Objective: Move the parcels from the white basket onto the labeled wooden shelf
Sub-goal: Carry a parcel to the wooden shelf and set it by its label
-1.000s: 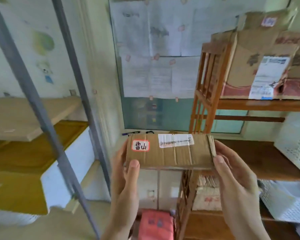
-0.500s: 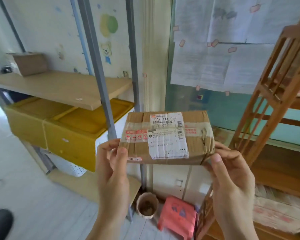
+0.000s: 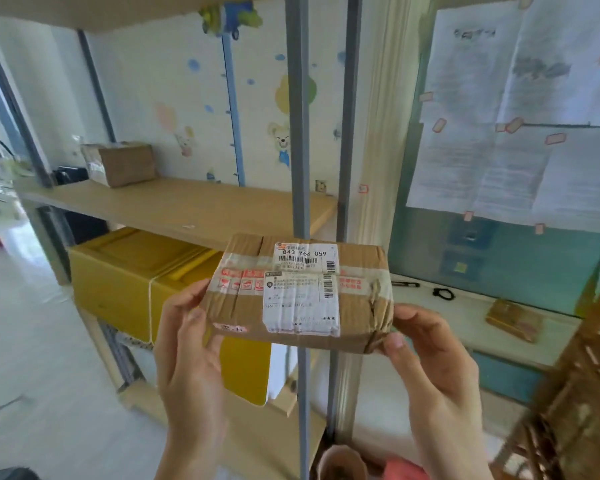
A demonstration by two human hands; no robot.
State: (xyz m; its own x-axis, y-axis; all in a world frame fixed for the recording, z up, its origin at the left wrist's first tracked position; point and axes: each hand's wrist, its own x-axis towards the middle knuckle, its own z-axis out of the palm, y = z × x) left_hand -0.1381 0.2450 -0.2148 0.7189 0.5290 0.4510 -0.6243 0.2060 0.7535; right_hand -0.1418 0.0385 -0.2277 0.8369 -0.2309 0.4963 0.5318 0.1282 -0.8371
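Observation:
I hold a taped brown cardboard parcel [image 3: 302, 292] in front of me, its white shipping label facing up. My left hand [image 3: 187, 344] grips its left end and my right hand [image 3: 430, 355] grips its right end. Behind it stands a wooden shelf [image 3: 174, 206] on grey metal posts. One brown parcel [image 3: 122, 162] sits at the far left of that shelf board. The white basket is out of sight.
Yellow bins [image 3: 132, 275] sit under the shelf board. A grey post [image 3: 298, 133] rises just behind the parcel. Papers [image 3: 520, 109] are taped to a window at right. A brown wooden rack [image 3: 575, 393] stands at the lower right. A small box [image 3: 513, 318] lies on the sill.
The view has swung left from the brown rack to the metal-post shelf. The parcel was turned so its shipping label faces me. Both hands kept their hold.

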